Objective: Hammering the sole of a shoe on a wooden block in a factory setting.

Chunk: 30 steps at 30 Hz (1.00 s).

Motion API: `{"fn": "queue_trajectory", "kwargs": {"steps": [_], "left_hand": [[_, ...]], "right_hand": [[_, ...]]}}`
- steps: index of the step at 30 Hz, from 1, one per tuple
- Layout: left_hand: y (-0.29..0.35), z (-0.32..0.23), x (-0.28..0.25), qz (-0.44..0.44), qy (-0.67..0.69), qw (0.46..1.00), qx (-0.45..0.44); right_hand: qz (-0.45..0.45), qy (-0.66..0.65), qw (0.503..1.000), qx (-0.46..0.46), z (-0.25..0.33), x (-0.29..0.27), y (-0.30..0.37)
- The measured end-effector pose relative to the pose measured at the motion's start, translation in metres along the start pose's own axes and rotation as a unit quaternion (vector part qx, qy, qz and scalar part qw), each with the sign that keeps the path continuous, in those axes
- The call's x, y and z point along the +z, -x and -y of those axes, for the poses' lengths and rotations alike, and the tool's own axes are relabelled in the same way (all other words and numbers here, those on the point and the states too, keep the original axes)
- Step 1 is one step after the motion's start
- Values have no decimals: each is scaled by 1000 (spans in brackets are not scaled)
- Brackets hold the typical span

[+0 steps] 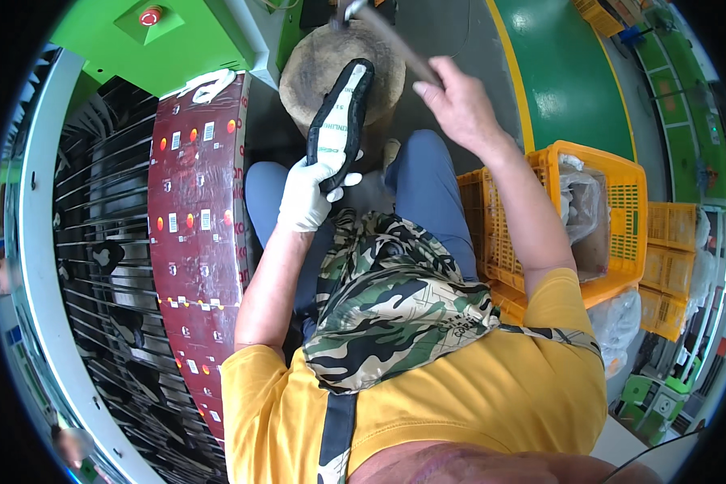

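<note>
My left hand (308, 194), in a white glove, is closed around the lower end of a shoe upper (336, 129), black at the edges with a pale printed insole board facing up. The upper's far end reaches over a round wooden stump (302, 77) between my knees. Bare, my right hand (464, 105) grips a hammer (399, 46) by its handle, to the right of the stump. The hammer's head is raised near the top of the view, beyond the upper and apart from it.
At my left, a maroon printed carton surface (194, 177) carries white gloves (211, 85) beside a rack of rods (105, 218). A green machine (153, 48) with a red button stands ahead left. Yellow crates (633, 226) with plastic bags are at my right.
</note>
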<state>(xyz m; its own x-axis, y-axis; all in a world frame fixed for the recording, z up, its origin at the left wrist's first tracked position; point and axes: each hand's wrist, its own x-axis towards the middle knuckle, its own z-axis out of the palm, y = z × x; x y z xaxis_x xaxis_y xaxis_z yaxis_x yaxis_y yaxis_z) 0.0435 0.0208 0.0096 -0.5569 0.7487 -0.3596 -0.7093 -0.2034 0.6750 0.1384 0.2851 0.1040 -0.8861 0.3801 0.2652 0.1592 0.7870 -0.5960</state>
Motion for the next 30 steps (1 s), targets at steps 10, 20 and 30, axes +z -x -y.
{"fn": "queue_trajectory", "kwargs": {"steps": [10,20,30], "left_hand": [[-3,5,6,-14,30,999,-8],[-6,7,14,-24,37,999,-15],[-3,10,13,-47,27,998,-11]], "right_hand": [[89,119,986,78,-59,53,35],[-174,-81,981,23,-53,55,26],[-150,-104,983,-17,-8,3,-10]]}}
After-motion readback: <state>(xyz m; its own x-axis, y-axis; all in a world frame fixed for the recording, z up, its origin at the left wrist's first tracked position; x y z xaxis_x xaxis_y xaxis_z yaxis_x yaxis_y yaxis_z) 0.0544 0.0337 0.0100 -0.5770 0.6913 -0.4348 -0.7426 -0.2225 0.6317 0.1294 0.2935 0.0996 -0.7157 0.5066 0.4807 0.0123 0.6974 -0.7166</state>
